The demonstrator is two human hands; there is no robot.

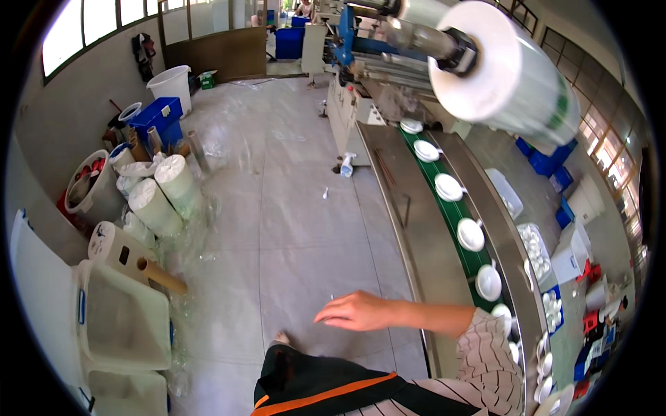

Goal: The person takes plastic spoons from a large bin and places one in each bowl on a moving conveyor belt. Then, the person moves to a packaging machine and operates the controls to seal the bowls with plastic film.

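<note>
My right hand point(355, 311) reaches leftward over the grey floor, its forearm coming in from the lower right in a striped sleeve. The fingers are loosely stretched, and nothing shows in them. My left hand is out of view. To the right of my hand, a steel-framed conveyor with a green belt point(452, 216) carries a row of white round bowls point(471, 235), several with a small handle or piece sticking out. My forearm passes in front of the conveyor's near-side steel edge. More white dishes point(544, 364) stand along its far right side.
A large film roll point(479, 62) hangs on the machine point(350, 114) ahead. Wrapped rolls point(154, 206), a cardboard tube point(161, 275), blue crates point(158, 116) and pale plastic bins point(128, 315) line the left wall. Tubs of white pieces point(533, 248) stand beyond the conveyor.
</note>
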